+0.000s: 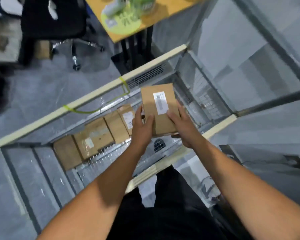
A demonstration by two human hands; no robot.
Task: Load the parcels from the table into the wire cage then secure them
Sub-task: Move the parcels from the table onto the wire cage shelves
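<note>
Now, head view: small brown parcel point(158, 110) held over the open wire cage point(93, 94), above boxes point(97, 135) lying inside.
Left hand point(142, 125): clasping its near left edge.
Right hand point(184, 125): pinching its near right edge.
Handling: likely light, stiff cardboard; best gripped by opposite sides.

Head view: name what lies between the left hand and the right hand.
The head view shows a labelled cardboard parcel between the left hand and the right hand, gripped by both above the wire cage.
</note>
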